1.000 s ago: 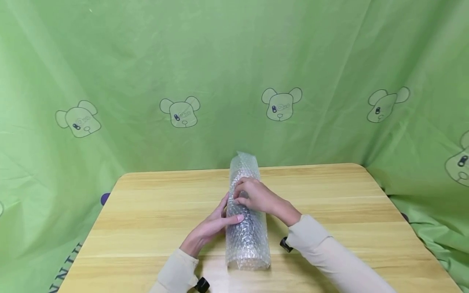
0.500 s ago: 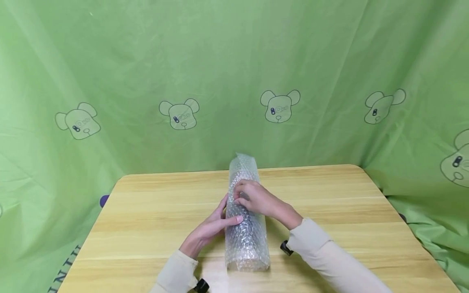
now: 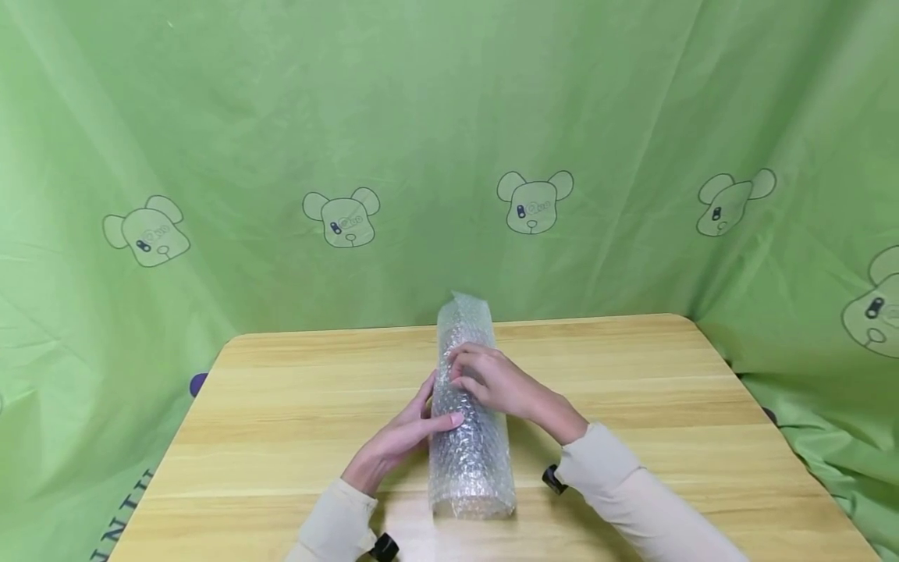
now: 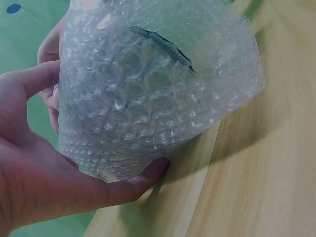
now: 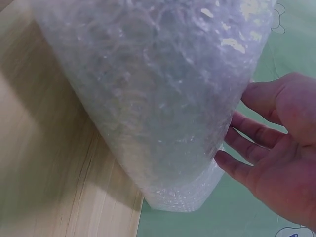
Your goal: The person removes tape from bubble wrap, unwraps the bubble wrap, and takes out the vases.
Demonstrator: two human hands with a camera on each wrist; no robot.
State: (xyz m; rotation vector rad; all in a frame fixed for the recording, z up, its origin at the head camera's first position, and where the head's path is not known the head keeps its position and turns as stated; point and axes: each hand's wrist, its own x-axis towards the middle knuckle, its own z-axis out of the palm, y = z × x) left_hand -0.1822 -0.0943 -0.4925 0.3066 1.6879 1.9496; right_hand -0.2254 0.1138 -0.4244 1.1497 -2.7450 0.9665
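A long cylinder of clear bubble wrap (image 3: 472, 460) lies on the table, pointing away from me. Through its end in the left wrist view, a dark curved rim (image 4: 170, 47) shows inside the wrap; what it belongs to is hidden. My left hand (image 3: 403, 433) holds the left side, thumb on top and the other fingers around the side, partly hidden. On the upper side, my right hand (image 3: 499, 381) bends its fingers and thumb to pinch at the wrap's surface. The right wrist view has those fingertips (image 5: 224, 159) against the bubble wrap.
The wooden table (image 3: 302, 390) reaches back to a green curtain (image 3: 421, 117) printed with bear heads, which also hangs along both sides. The far end of the roll overlaps the table's back edge in the head view. Small black devices (image 3: 553, 478) sit at both wrists.
Both hands stay at almost the same spots on the roll. My right wrist has shifted very slightly to the right, and the head view has tilted a little.
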